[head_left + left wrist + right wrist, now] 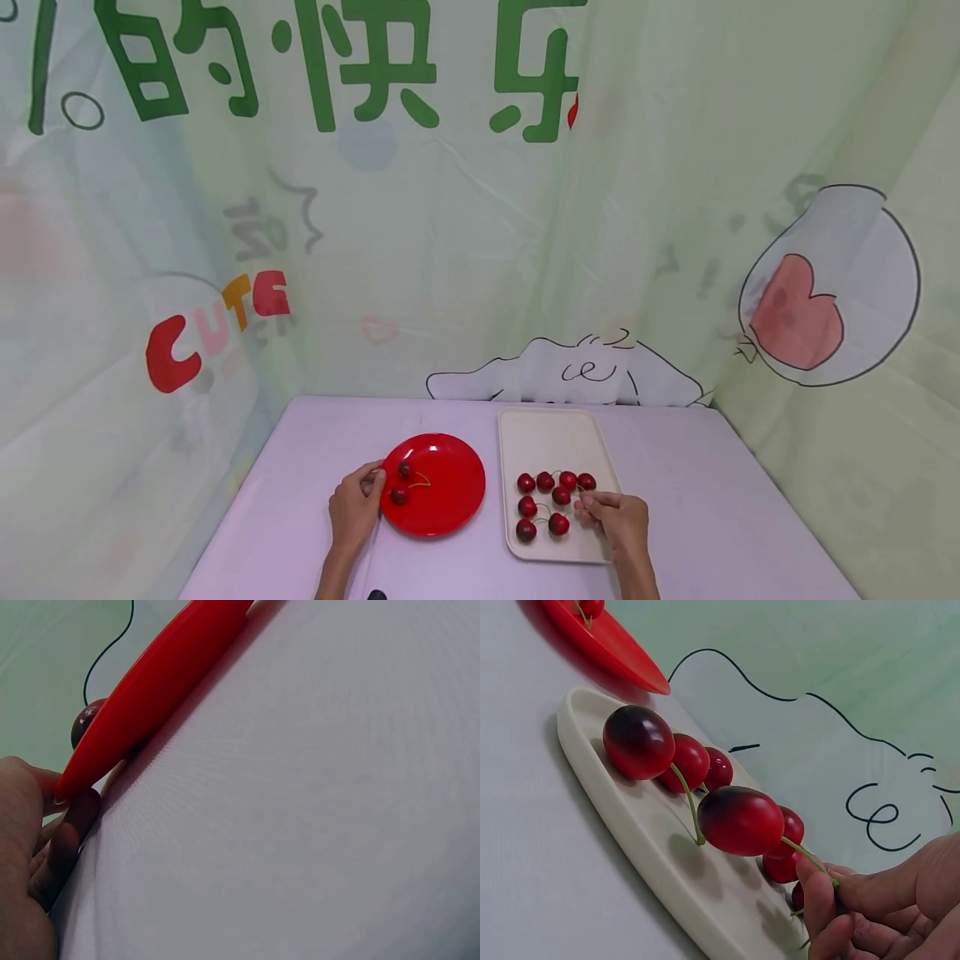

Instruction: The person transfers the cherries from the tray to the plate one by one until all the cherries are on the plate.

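Observation:
My left hand (356, 505) holds the left rim of a round red plate (450, 500), with fingertips under its edge in the left wrist view. Two dark red cherries (399, 496) joined by their stems lie on the plate's left side. Over the right part of a cream tray (551, 433), my right hand (617, 518) pinches a green stem (804, 850) between thumb and finger. That stem leads to a dark red cherry (740, 821). Several more cherries (527, 506) lie in the tray's near half, some partly hidden behind others in the right wrist view.
Plate and tray stand side by side on a table with a pale lilac cloth (697, 492). A small black object (377, 595) shows at the near edge. Printed curtains (420, 275) hang behind the table and along both sides.

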Demonstrator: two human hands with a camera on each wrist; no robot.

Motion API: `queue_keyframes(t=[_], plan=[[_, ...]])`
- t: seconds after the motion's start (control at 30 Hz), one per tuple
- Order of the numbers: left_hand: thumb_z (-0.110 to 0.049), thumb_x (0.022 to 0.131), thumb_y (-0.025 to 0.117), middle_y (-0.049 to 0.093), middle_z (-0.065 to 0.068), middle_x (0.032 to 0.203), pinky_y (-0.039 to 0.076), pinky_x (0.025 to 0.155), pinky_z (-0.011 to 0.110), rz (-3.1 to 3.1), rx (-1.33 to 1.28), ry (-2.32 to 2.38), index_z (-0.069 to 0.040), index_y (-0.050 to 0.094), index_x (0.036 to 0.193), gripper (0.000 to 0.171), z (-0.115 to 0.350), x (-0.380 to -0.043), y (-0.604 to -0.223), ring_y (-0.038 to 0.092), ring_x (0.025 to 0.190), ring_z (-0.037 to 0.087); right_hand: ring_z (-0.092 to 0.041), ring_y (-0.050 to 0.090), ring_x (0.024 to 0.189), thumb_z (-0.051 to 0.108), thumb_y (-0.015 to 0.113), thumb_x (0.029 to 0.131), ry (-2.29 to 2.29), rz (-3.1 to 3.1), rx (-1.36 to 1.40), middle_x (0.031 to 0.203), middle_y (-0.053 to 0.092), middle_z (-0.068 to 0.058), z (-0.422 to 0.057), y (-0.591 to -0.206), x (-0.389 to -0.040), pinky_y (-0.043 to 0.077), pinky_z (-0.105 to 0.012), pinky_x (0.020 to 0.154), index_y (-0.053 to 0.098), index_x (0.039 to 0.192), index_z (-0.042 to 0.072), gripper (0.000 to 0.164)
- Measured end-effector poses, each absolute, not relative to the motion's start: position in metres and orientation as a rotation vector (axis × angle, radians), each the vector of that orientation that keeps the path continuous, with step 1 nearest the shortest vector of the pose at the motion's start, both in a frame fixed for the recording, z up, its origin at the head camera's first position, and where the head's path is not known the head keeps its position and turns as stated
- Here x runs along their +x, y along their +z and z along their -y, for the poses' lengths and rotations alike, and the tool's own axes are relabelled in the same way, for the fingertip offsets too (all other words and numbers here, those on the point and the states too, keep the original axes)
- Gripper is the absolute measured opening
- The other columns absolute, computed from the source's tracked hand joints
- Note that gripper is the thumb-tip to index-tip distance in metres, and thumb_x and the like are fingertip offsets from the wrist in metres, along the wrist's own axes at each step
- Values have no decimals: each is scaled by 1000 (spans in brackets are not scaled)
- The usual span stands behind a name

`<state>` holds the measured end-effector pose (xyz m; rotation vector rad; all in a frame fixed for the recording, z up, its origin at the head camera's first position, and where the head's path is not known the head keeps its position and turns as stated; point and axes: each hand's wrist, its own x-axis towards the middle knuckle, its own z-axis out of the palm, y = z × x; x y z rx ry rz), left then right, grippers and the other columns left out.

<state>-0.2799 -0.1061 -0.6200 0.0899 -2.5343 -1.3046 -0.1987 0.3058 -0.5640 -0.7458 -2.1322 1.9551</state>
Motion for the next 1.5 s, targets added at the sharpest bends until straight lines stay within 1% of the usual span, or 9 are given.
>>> queue_keyframes(t=[0.33,0.53,0.87,1.07,1.2,1.33,1.5], plan=[[-20,107,69,83,11,110,44,70,26,2527,93,-1294,-10,77,135,31,106,-281,-622,58,74,13,-10,75,62,-8,71,99,2022,2073,-731,77,82,-10,-302,-557,-197,47,-22,54,71,116,-23,22],[-20,107,69,83,11,109,43,70,26,2530,92,-1295,-10,77,135,31,107,-281,-622,57,74,12,-10,73,65,-7,71,100,2054,2050,-775,79,83,-9,-300,-554,-196,50,-23,57,72,119,-21,24],[-21,107,70,82,10,109,45,71,26,2527,95,-1301,-11,77,136,31,108,-282,-620,59,75,13,-10,74,66,-6,71,101,2105,1977,-753,77,82,-4,-303,-558,-200,53,-22,58,76,115,-17,19],[-18,106,71,83,10,106,44,70,25,2489,73,-1285,-10,79,132,28,107,-281,-621,58,73,11,-8,76,65,-7,70,101,2144,1913,-730,74,81,1,-303,-566,-203,57,-20,59,80,109,-12,14],[-17,106,70,83,10,106,44,68,24,2488,75,-1286,-10,79,132,28,107,-281,-620,57,72,10,-6,77,65,-5,69,103,2168,1889,-696,75,82,2,-299,-566,-203,57,-18,61,77,116,-15,19],[-17,107,69,83,11,106,42,66,25,2501,70,-1292,-9,79,132,28,107,-281,-618,57,69,9,-4,76,66,-4,68,103,2171,1907,-685,79,83,1,-295,-561,-202,53,-18,60,70,125,-20,27],[-18,107,69,84,11,107,43,67,25,2511,75,-1292,-10,79,132,28,106,-280,-617,58,69,9,-5,76,67,-3,69,103,2170,1924,-694,82,84,-3,-291,-556,-203,53,-19,60,68,128,-21,30]])
